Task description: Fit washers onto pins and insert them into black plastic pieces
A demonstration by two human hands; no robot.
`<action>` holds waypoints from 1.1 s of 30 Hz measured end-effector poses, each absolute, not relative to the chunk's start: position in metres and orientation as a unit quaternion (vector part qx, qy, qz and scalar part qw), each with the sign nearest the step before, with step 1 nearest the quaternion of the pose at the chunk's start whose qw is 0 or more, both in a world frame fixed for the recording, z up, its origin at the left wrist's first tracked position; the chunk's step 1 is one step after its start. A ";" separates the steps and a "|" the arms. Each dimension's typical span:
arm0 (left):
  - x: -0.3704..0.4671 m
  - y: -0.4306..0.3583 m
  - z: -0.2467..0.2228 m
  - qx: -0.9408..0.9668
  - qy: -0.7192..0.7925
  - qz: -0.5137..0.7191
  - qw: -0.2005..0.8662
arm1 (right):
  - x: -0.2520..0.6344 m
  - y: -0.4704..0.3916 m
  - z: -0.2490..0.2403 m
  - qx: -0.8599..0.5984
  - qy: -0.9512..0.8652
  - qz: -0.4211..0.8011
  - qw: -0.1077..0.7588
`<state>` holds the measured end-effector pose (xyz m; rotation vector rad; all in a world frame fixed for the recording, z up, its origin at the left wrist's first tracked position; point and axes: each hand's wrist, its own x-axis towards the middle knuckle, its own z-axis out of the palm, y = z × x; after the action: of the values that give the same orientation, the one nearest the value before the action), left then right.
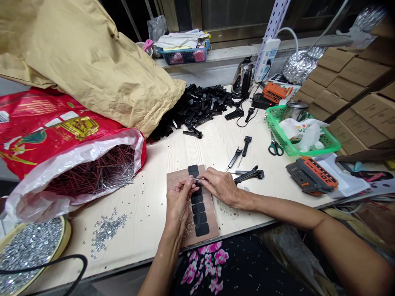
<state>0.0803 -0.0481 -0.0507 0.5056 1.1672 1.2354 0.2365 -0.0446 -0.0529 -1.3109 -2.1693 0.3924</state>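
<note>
My left hand [180,199] and my right hand [220,186] meet over a brown board [212,222], fingertips pinched together. Between them is a small thin metal piece [195,179], partly hidden by the fingers. A row of black rounded squares [200,218] runs down the board under my hands. Just beyond my right wrist lie several black plastic clip-like parts [249,174], some with thin metal rods sticking out. Left of the board, small shiny silvery pieces [108,230] are scattered on the table [142,222].
A red bag [61,119] of thin metal rods and a yellow bowl [66,234] of shiny pieces are at left. Black parts [203,105] are heaped behind. At right are scissors [275,146], a green basket [308,152], a battery pack [311,176] and stacked cartons [348,94].
</note>
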 end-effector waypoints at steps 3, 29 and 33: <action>0.079 -0.048 -0.052 0.220 0.517 0.533 0.632 | 0.236 -0.046 -0.053 -0.493 -0.814 0.122 0.280; 0.073 -0.045 -0.055 0.278 0.551 0.465 0.634 | 0.240 -0.043 -0.059 -0.460 -0.847 0.015 0.266; 0.072 -0.047 -0.055 0.327 0.560 0.471 0.598 | 0.238 -0.043 -0.059 -0.460 -0.852 -0.031 0.248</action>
<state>0.0721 -0.0472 -0.0553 0.7577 1.3002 1.0937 0.2376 -0.0429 -0.0592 -1.2542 -2.3221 -0.0850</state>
